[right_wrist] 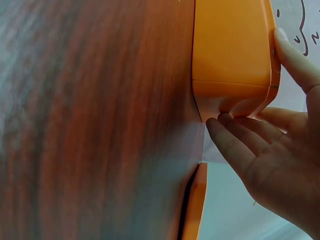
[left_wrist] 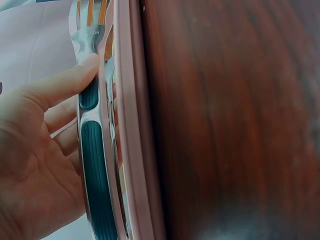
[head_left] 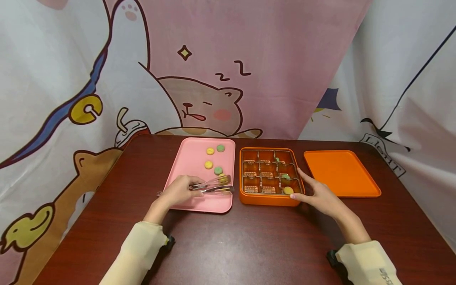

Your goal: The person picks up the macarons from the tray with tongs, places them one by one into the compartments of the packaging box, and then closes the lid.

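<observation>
My left hand [head_left: 181, 193] holds metal tongs [left_wrist: 96, 175] with dark green grip inserts, thumb on one arm and fingers on the other. The tongs lie low over a pink tray [head_left: 181, 162], their two arms spread. A yellow macaron [head_left: 223, 178] shows at the tong tips. Farther back on the tray are two yellow and two green macarons [head_left: 221, 148]. An orange box [head_left: 268, 200] with a divided insert stands right of the tray. My right hand [head_left: 322, 198] touches its right side with extended fingers, thumb at the front corner rim. The box's right column holds two green pieces and a yellow macaron [head_left: 288, 190].
To the right of the box lies a flat orange lid [head_left: 342, 174]. Everything stands on a dark reddish wooden table [head_left: 249, 245]. A printed cartoon curtain [head_left: 278, 71] hangs behind the table's far edge and along both sides.
</observation>
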`<control>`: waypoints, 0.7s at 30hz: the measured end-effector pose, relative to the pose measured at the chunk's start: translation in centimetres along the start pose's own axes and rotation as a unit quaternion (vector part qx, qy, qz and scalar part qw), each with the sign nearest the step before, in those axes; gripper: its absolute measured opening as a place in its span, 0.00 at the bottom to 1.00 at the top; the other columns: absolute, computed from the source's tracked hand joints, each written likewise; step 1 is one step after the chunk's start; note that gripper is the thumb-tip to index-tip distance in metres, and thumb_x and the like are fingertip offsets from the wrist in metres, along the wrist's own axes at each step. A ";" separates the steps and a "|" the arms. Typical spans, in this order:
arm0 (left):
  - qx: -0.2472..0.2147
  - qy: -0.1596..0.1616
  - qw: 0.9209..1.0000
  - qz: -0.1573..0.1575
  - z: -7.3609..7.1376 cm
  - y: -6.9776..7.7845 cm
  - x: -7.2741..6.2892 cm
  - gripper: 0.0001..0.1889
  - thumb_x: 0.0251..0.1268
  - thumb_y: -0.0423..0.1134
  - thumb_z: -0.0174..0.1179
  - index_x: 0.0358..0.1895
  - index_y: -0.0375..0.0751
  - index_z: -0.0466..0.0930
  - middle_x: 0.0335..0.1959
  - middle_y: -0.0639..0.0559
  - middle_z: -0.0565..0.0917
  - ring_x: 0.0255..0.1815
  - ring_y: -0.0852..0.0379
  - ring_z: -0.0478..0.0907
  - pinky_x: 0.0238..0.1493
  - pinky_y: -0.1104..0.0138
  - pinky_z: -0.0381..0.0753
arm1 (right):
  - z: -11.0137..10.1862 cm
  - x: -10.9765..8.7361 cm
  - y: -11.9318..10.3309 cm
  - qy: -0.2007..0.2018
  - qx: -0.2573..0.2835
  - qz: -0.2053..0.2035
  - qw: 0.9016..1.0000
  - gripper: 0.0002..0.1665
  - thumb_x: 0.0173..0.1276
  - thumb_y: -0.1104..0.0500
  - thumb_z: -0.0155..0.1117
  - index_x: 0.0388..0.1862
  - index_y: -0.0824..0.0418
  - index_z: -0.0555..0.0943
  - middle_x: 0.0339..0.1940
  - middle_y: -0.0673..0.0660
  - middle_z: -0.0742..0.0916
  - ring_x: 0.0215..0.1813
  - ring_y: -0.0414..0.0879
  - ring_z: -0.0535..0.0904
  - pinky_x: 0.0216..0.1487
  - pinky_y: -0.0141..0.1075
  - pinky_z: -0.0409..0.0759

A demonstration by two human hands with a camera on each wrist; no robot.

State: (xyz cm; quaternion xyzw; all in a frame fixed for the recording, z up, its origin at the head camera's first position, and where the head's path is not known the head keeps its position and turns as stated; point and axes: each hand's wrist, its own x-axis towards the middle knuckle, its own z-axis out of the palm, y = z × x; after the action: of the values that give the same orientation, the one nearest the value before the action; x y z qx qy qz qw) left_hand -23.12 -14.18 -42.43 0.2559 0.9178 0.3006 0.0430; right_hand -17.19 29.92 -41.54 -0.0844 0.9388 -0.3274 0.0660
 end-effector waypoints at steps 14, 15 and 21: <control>-0.003 0.002 1.000 -0.027 0.0 -0.3 -0.2 0.09 0.53 0.31 0.72 0.37 0.44 0.86 0.32 0.54 0.88 0.34 0.61 0.80 0.42 0.64 0.77 | 0.1 0.0 -0.1 0.000 0.006 0.004 1.000 0.58 0.67 0.41 0.67 0.82 0.60 0.45 0.76 0.77 0.62 0.74 0.76 0.59 0.65 0.71 0.63; -0.003 0.003 1.000 -0.028 0.0 -0.3 -0.1 0.08 0.52 0.31 0.72 0.36 0.45 0.86 0.31 0.54 0.88 0.34 0.61 0.79 0.42 0.64 0.77 | 0.1 0.0 -0.1 0.000 0.006 0.003 1.000 0.58 0.67 0.41 0.67 0.82 0.60 0.46 0.76 0.77 0.62 0.74 0.76 0.59 0.65 0.71 0.63; 0.004 0.004 0.999 -0.032 -0.1 0.0 -0.1 0.09 0.52 0.30 0.71 0.35 0.46 0.87 0.30 0.54 0.87 0.32 0.61 0.79 0.40 0.65 0.77 | 0.0 0.0 -0.4 -0.001 0.004 0.002 1.000 0.58 0.67 0.41 0.67 0.82 0.59 0.46 0.76 0.77 0.63 0.74 0.76 0.60 0.65 0.70 0.64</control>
State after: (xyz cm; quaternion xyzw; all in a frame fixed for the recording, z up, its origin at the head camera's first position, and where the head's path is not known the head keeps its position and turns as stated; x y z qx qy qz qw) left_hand -23.07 -14.25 -42.37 0.2254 0.9268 0.2967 0.0478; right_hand -17.14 29.58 -41.29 -0.0828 0.9376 -0.3308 0.0683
